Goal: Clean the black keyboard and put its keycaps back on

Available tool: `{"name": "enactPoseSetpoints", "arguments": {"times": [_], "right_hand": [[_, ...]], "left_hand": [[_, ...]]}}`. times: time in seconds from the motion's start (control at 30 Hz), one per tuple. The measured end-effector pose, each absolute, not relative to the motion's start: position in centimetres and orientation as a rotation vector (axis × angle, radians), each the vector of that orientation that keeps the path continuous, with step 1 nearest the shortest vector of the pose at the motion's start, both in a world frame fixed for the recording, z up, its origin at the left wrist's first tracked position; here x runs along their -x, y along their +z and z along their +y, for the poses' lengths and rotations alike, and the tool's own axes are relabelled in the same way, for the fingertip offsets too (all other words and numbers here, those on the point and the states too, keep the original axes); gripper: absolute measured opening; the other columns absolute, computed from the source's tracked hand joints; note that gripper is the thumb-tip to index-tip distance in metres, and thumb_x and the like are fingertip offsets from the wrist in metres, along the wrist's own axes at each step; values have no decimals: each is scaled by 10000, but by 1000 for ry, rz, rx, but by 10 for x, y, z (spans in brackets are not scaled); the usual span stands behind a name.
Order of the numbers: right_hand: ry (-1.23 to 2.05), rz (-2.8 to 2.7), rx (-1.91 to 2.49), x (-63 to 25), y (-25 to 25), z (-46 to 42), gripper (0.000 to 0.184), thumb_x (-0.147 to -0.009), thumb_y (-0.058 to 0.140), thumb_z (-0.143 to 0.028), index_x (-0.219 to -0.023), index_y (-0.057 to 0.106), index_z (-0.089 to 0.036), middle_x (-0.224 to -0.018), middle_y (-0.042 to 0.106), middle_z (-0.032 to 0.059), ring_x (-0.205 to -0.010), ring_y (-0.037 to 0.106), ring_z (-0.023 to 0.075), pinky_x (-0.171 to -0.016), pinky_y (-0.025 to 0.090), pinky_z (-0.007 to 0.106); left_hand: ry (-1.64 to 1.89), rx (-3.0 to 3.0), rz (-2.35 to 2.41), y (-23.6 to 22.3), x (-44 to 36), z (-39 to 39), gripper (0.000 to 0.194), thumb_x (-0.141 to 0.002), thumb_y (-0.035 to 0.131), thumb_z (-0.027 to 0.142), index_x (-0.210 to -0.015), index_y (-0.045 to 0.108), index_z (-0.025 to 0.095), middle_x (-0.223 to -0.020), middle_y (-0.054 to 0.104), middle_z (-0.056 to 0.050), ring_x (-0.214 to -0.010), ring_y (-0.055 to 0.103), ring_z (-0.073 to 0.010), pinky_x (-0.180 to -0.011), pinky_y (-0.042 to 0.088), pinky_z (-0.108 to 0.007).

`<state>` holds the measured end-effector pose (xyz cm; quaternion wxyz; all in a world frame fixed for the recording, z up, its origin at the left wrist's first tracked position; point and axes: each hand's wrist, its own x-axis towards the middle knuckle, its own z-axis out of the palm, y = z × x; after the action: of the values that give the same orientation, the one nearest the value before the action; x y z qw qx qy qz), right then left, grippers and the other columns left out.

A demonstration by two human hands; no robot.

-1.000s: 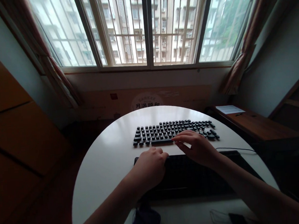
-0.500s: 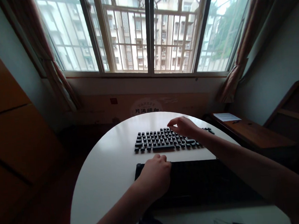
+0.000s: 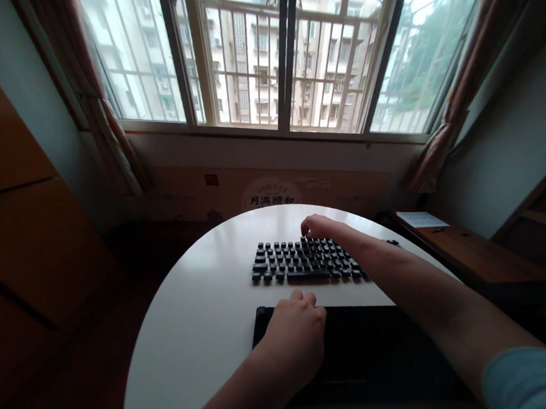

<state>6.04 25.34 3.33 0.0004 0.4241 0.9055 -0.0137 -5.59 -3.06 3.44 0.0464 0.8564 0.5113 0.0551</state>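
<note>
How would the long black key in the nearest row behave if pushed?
The long key looks like rigid plastic, so it probably would not flex. It seems to lie loose on the smooth, shiny table, so it would likely slide easily. Long and low, it seems unlikely to roll, though it might knock the small keys at its ends.

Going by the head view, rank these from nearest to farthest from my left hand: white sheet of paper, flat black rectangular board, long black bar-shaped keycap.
From your left hand:
1. Flat black rectangular board: right at the hand, mostly to its right.
2. Long black bar-shaped keycap: just beyond the hand.
3. White sheet of paper: far right, beyond the round table's edge.
</note>
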Motion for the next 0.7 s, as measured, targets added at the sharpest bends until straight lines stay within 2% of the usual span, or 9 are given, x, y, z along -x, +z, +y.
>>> {"name": "enactPoseSetpoints", "arguments": {"times": [0.27, 0.5, 0.7], "right_hand": [[-125, 2862, -1252, -57, 27, 263, 221, -756, 683, -152, -936, 791, -222, -948, 774, 8, -858, 691, 160, -801, 486, 207], [-111, 2896, -1317, -48, 27, 258, 179, -724, 706, -132, -868, 793, -192, -869, 775, 30, -803, 690, 178, -718, 486, 220], [-96, 3109, -1409, -60, 53, 226, 164, -839, 643, -187, -954, 758, -172, -970, 763, 49, -911, 688, 168, -794, 483, 212]], "left_hand": [[198, -2597, 1535, 29, 58, -28, 208, -759, 534, 140, -906, 679, 166, -927, 654, -114, -860, 562, -251, -716, 495, -375], [159, -2555, 1567, 34, 54, -29, 220, -740, 541, 112, -905, 682, 152, -932, 658, -127, -865, 581, -265, -691, 493, -375], [450, -2460, 1819, 46, 77, -16, 206, -819, 493, 111, -880, 673, 189, -932, 681, -79, -895, 607, -234, -728, 470, -340]]}}
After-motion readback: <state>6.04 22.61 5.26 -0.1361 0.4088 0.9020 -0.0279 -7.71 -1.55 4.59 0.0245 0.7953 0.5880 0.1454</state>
